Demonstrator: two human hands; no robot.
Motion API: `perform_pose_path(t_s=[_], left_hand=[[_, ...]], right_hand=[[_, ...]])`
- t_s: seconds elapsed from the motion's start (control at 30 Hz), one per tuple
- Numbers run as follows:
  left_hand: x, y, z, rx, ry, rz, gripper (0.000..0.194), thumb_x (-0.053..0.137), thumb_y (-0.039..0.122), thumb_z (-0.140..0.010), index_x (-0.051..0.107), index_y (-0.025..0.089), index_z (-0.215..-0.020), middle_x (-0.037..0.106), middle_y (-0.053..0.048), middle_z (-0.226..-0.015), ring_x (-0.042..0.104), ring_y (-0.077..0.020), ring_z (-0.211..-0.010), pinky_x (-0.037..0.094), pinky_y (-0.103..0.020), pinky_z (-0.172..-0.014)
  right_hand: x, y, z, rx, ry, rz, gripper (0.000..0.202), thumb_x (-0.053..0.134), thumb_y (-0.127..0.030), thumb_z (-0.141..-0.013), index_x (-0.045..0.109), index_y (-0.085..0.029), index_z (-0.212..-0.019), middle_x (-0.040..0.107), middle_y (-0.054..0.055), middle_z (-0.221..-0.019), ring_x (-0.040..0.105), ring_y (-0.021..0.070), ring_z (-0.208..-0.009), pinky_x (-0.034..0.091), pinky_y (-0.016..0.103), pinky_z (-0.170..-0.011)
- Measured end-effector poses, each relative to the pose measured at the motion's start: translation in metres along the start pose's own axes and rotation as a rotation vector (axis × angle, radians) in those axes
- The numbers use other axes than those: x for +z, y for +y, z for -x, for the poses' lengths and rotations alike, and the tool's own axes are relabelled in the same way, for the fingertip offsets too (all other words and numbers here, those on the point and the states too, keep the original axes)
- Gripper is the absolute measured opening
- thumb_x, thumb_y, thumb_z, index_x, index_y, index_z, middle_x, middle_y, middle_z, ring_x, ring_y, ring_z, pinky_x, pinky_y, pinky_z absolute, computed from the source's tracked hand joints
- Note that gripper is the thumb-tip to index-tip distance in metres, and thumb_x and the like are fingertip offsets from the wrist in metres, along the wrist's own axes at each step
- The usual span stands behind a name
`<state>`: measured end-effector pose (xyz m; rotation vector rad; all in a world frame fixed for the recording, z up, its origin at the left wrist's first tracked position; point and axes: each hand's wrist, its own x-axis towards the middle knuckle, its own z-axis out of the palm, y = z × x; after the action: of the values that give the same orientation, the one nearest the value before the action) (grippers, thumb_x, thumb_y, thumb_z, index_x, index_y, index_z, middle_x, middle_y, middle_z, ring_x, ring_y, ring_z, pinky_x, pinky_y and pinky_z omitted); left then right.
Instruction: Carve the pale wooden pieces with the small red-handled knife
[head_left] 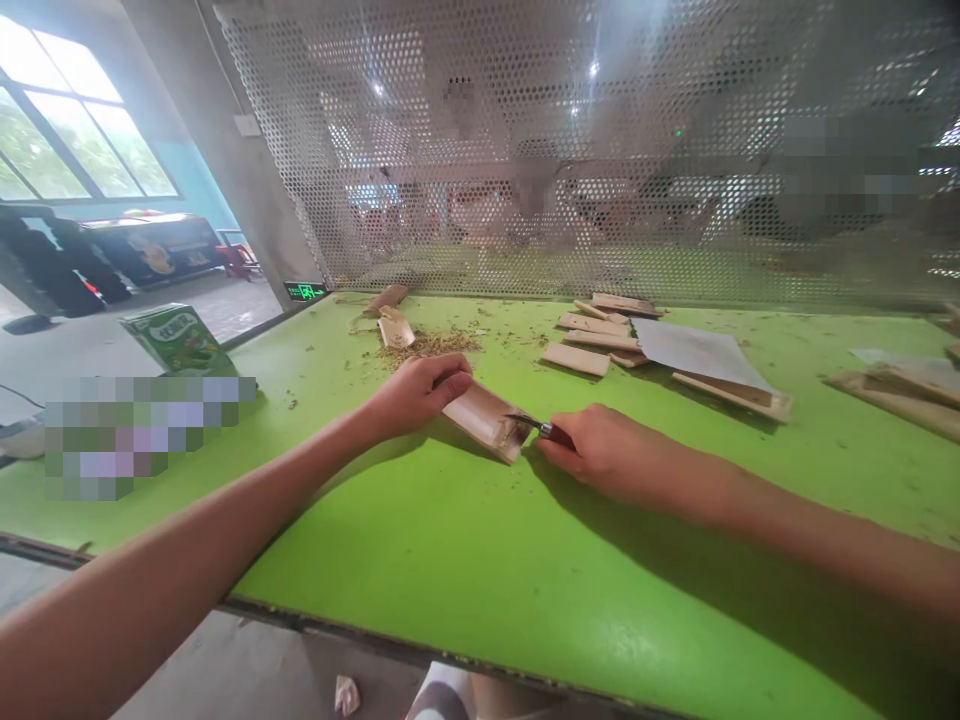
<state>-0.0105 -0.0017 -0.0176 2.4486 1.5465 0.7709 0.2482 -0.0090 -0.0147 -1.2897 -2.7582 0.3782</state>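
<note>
A split bamboo piece [480,413] lies at an angle on the green table, its hollow side facing up. My left hand [431,390] is closed around its far left end. My right hand [592,447] grips a carving knife [547,430] with a reddish-brown handle and a metal collar. The knife's slim blade rests at the near right end of the bamboo, where the surface looks rough and darker. Fine crumbs lie on the table just below that end.
Behind my left hand are a heap of shavings [439,345] and a short curved bamboo piece [395,328]. Several bamboo strips [576,359] and a white sheet [701,352] lie back right. A perforated metal screen [480,230] borders the table; a green box [176,338] stands left.
</note>
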Motion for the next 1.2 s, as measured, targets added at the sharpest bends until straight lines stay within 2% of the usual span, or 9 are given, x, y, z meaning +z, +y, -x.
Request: perform_pose_path(t_s=[0.17,0.47,0.87,1.2], left_hand=[[-0.002,0.004,0.001,0.013,0.021,-0.006,0.033,0.041,0.045,-0.093,0.059,0.017,-0.086,0.055,0.002,-0.065,0.048,-0.0113,-0.06,0.033,-0.024,-0.058],[-0.005,0.008,0.004,0.04,0.065,0.021,0.032,0.045,0.044,-0.091,0.06,0.017,-0.085,0.052,0.003,-0.061,0.045,-0.0107,-0.056,0.033,-0.024,-0.058],[-0.004,0.009,0.004,0.053,0.071,0.037,0.029,0.043,0.04,-0.092,0.059,0.017,-0.088,0.058,0.001,-0.07,0.05,-0.0124,-0.064,0.036,-0.025,-0.061],[-0.005,0.009,0.004,0.086,0.094,0.045,0.028,0.045,0.039,-0.091,0.06,0.016,-0.085,0.054,0.002,-0.065,0.045,-0.01,-0.058,0.033,-0.023,-0.056]], right_hand=[[0.001,0.0,0.001,-0.002,-0.002,-0.009,0.033,0.045,-0.039,-0.09,0.058,-0.018,-0.07,0.061,0.001,-0.058,0.043,0.0079,-0.041,0.024,0.023,-0.044],[-0.003,-0.006,0.008,0.042,-0.027,-0.029,0.026,0.047,-0.029,-0.088,0.06,-0.017,-0.069,0.061,0.001,-0.059,0.043,0.0078,-0.042,0.027,0.023,-0.046],[0.002,-0.001,0.007,0.098,-0.085,-0.066,0.022,0.049,-0.029,-0.086,0.059,-0.018,-0.069,0.06,0.0,-0.058,0.044,0.0089,-0.043,0.024,0.023,-0.043],[0.0,0.001,0.007,0.104,-0.114,-0.047,0.017,0.052,-0.028,-0.082,0.06,-0.018,-0.07,0.062,0.001,-0.059,0.047,0.0107,-0.044,0.024,0.024,-0.045]])
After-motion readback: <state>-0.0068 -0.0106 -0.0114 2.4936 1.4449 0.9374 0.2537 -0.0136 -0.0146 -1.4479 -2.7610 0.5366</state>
